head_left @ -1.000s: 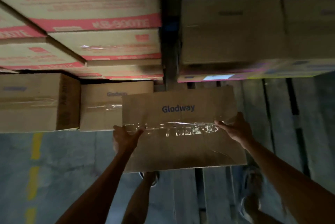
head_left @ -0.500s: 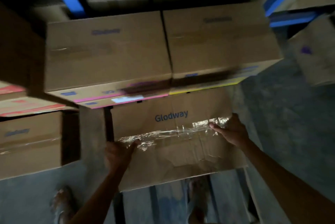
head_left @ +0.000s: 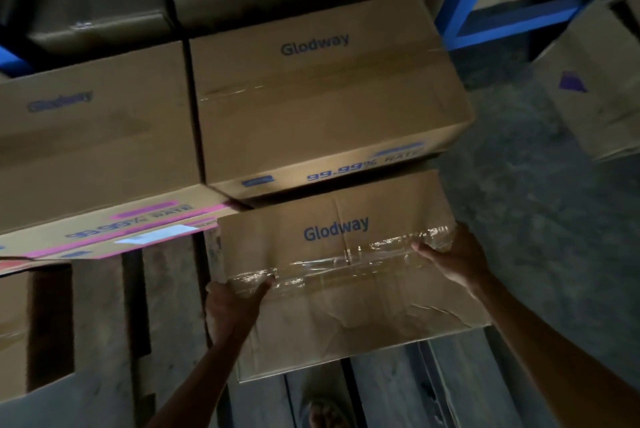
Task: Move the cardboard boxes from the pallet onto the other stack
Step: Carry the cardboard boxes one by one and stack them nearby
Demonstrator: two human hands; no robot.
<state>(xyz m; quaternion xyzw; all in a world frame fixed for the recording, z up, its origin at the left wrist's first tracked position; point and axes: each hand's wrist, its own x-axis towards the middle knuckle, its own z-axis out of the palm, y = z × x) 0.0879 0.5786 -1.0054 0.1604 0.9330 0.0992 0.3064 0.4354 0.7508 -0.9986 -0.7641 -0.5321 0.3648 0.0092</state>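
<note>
Now box (head_left: 346,306) closer to stack (head_left: 329,108); L hand (head_left: 232,306), R hand (head_left: 453,257) still grip ends.

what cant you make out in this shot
Head view only:
- Most fingers of the left hand and right hand: hidden behind the carried box in their grip.
- Side print on the pink-striped box: motion-blurred.
- Purple-marked box: cut off by the right edge.
- Carried box's underside: faces away from the camera.
</note>
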